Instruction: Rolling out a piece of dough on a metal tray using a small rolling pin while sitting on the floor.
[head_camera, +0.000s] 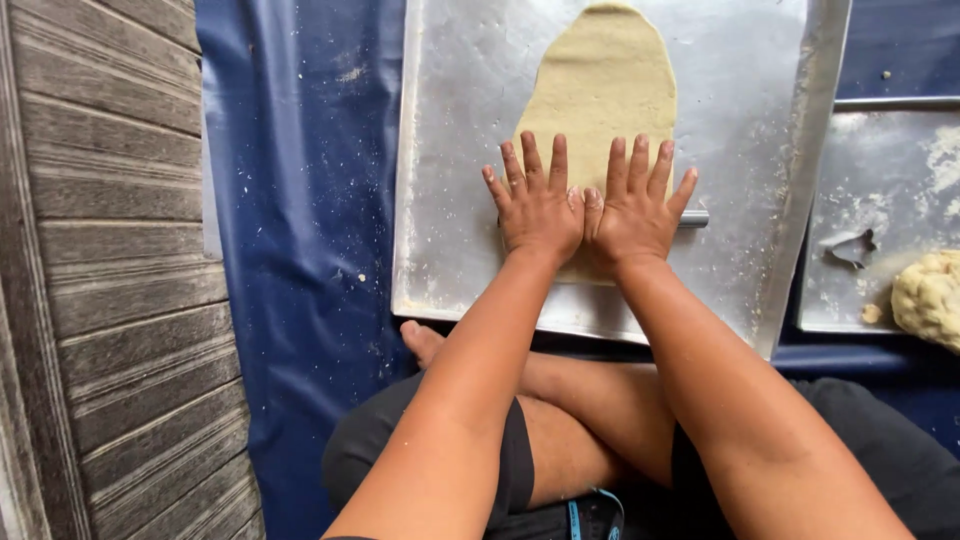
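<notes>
Clearly, the person sits cross-legged on a blue sheet (300, 200) and rolls a long oval of pale dough (605, 80) flat on a floured metal tray (450, 200). The left hand (535, 205) and right hand (632, 210) lie side by side, palms down, thumbs touching, fingers spread and stretched forward, pinching nothing; beneath them runs a thin metal rolling rod (694, 218), of which only the end shows at the right. The dough lies mid-tray and stretches away from the hands to the tray's far edge, its near end hidden under the palms. To roll well here, the weight should probably come evenly through both palms, so that the rod stays square to the dough and the sheet keeps one thickness; hands set this close together may leave the sides thicker. A second tray (880, 180) to the right carries a lump of dough (930, 298), and grey wooden boards (100, 250) run along the left.
</notes>
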